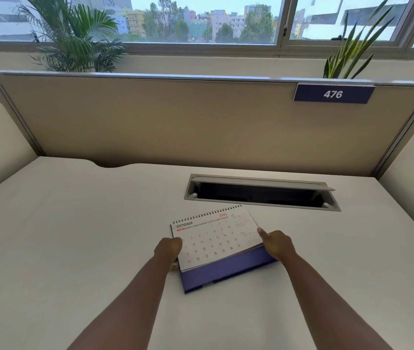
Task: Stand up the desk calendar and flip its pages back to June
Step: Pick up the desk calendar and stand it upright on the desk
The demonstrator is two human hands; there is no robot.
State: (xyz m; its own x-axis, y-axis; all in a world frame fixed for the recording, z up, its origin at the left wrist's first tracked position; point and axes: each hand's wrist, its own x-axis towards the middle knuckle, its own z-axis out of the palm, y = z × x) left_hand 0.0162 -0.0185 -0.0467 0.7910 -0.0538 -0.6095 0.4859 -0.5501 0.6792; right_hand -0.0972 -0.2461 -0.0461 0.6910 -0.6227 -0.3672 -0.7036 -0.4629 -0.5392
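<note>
A spiral-bound desk calendar (213, 238) rests on the white desk (74, 236), slightly rotated, with its wire binding at the far edge. Its top page reads OCTOBER 2026. A blue-purple cardboard base shows along its near edge. My left hand (168, 250) grips the calendar's left edge, fingers curled under it. My right hand (276, 243) holds the right edge, thumb lying on the page. The calendar looks tilted up a little from the desk, not standing.
An open cable tray slot (261, 192) with a raised grey lid is set into the desk just beyond the calendar. A beige partition (175, 122) with a "476" sign (333, 94) closes off the back. Rounded side panels flank the desk. Plants stand behind the partition.
</note>
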